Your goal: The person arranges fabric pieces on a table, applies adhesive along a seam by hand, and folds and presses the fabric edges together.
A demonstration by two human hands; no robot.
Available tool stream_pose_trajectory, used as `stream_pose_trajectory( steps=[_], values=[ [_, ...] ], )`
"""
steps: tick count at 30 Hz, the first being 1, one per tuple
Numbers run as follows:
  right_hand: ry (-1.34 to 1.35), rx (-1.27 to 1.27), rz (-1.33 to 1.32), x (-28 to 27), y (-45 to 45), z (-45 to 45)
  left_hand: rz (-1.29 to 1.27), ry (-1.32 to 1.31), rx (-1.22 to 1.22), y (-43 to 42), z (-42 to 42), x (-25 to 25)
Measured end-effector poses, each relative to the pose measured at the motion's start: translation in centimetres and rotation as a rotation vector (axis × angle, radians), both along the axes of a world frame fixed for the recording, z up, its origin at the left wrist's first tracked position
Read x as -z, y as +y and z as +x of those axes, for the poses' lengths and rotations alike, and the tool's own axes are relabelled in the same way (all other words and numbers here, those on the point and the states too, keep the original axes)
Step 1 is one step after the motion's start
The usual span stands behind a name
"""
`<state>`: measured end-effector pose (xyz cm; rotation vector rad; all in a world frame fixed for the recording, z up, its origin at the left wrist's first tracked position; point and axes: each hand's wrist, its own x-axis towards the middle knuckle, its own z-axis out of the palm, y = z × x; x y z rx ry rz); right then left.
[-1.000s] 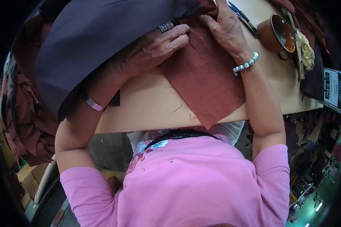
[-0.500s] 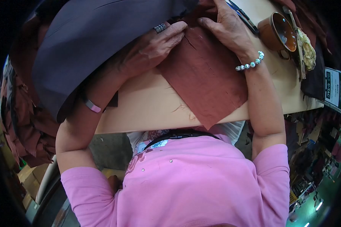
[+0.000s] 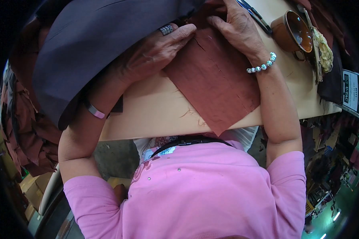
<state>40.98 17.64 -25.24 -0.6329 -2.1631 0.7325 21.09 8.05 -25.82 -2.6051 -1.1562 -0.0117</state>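
Note:
A reddish-brown piece of fabric (image 3: 217,75) lies over the tabletop, one corner hanging past the near edge. My left hand (image 3: 157,49), with a ring on it, is closed at its upper left edge, thumb against the cloth; some fingers are hidden. Gathered fabric at the upper edge is gripped by my right hand (image 3: 241,32), thumb on top and fingertips cut off by the frame. A large dark grey sheet (image 3: 95,51) arches over my left forearm.
Right of my right hand lie blue-handled scissors (image 3: 257,18). A brown mug (image 3: 283,34) stands beside a stick-like tool (image 3: 318,65) and a crumpled yellowish piece (image 3: 324,51). Loose threads (image 3: 193,113) lie on the table (image 3: 147,113). Fabric pieces (image 3: 28,131) hang at the left.
My left hand has turned slightly, its thumb lying more over the fabric. My right hand has shifted a little left. The fabric stays nearly in place.

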Motion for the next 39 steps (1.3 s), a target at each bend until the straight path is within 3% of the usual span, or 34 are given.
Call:
stream_pose_trajectory(
  steps=[4, 9, 12, 16, 28, 36, 39],
  values=[
    [-0.078, 0.013, -0.164, -0.5, 0.2, -0.1, 0.160, 0.275, 0.015, -0.2, 0.4, -0.5],
    [-0.085, 0.029, -0.193, -0.5, 0.2, -0.1, 0.023, 0.035, 0.025, 0.0, 0.2, -0.4],
    [-0.080, 0.048, 0.149, 0.8, 1.0, -0.1, -0.068, -0.161, 0.022, 0.2, 0.3, -0.5],
    [-0.126, 0.044, -0.016, -0.1, 0.4, 0.2, -0.099, -0.305, 0.026, 0.2, 0.4, -0.5],
    [-0.090, 0.019, -0.083, 0.0, 0.4, 0.2, -0.036, -0.241, 0.230, 0.6, 0.1, -1.4],
    [-0.070, 0.021, -0.162, 0.0, 0.5, 0.1, 0.078, -0.254, 0.078, 0.1, 0.8, -0.5],
    [-0.073, 0.101, -0.023, 0.6, 0.5, 0.3, 0.095, -0.250, 0.087, 0.0, 0.9, -0.7]
  ],
)
